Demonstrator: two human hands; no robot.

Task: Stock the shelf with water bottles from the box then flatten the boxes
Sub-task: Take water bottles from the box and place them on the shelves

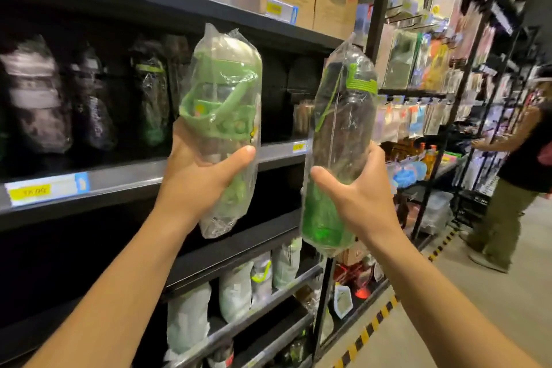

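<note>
Fingers point(236, 158) of L hand point(194, 173) curl round a green bottle point(224, 92) in clear wrap, upright, just in front of the shelf point(134, 179). R hand point(358, 197) grips a second bottle point(343, 128), wrapped, dark w/ green base, slightly tilted, by the shelf's right end. Dark bottles point(35, 92) stand on the shelf.

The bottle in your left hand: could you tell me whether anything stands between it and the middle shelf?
Nothing visible does. The left hand holds the bottle in front of the shelf, and the dark space behind it, right of the stocked bottles, looks open. The right hand holds a second bottle off to the side.
</note>
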